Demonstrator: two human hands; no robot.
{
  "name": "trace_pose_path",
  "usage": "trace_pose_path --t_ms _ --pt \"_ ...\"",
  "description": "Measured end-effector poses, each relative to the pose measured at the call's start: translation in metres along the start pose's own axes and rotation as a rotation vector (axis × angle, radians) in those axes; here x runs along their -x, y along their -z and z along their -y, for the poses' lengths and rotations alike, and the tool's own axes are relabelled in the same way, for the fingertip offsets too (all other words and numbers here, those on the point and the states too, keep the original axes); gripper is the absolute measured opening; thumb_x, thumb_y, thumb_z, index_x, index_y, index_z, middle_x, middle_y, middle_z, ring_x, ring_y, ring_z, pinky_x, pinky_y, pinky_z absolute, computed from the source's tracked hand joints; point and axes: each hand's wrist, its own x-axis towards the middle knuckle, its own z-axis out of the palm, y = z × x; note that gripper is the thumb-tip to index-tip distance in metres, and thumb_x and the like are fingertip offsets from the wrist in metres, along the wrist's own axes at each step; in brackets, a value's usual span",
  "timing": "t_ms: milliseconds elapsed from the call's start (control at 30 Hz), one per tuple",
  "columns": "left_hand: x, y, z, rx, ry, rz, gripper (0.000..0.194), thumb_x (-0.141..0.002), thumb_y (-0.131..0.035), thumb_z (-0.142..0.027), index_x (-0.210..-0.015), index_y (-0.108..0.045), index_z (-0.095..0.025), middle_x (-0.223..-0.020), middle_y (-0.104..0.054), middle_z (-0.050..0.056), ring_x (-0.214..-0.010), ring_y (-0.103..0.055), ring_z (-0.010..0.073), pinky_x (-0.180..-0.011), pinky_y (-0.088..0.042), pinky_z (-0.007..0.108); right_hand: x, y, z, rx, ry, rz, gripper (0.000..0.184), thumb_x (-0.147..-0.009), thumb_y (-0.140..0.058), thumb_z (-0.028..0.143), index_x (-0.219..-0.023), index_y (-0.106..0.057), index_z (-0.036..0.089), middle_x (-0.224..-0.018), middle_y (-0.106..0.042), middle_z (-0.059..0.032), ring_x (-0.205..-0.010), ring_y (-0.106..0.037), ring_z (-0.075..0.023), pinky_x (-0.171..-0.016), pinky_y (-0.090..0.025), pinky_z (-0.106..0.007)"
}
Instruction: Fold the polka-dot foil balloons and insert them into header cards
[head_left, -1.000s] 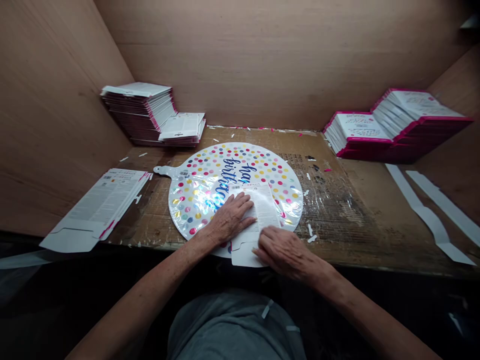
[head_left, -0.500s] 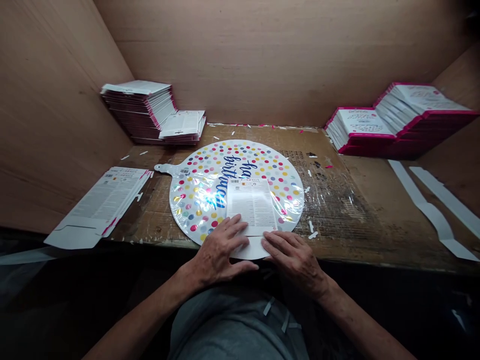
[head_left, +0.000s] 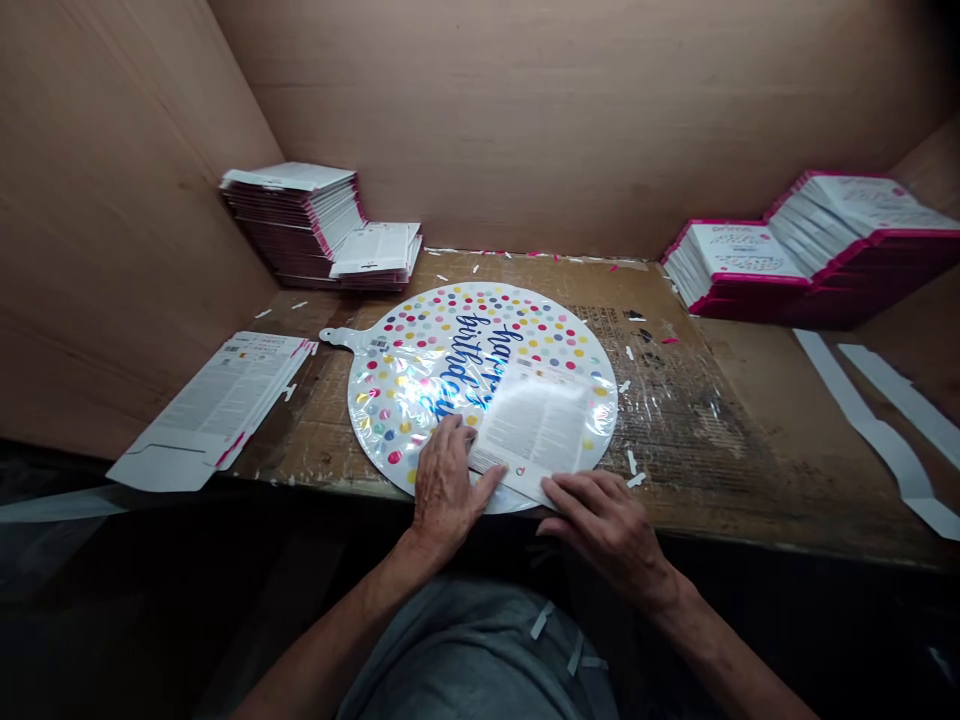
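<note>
While the tabletop [head_left: 705, 430] bears a flat dotted balloon [head_left: 420, 370], the card sleeve [head_left: 536, 415] on its near right has turned askew, flap no longer showing, probably tucked. The right hand [head_left: 611, 525] pinches its near corner; the left hand's [head_left: 448, 490] grip, thumb parted, loosely touches its left edge.

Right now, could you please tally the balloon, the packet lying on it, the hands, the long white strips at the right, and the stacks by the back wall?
Spotted balloon: 1
Printed packet: 1
Hands, left hand and right hand: 2
Long white strips: 2
Stacks, a tall and a low one each side: 4
Total: 10
</note>
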Motion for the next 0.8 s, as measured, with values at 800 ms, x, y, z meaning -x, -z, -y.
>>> trace_pose_path --t_ms 800 --pt "-0.072 0.03 0.021 0.827 0.565 -0.173 0.036 -0.073 -0.077 -0.04 -0.099 -0.068 -0.017 -0.098 -0.074 0.009 -0.091 -0.071 0.0243 -0.08 -0.057 0.032 -0.197 -0.05 -0.003 0.035 -0.05 0.447 0.007 -0.086 -0.063 0.014 -0.082 -0.061 0.019 -0.081 -0.066 -0.0052 -0.073 -0.059 -0.0181 -0.06 -0.037 -0.028"
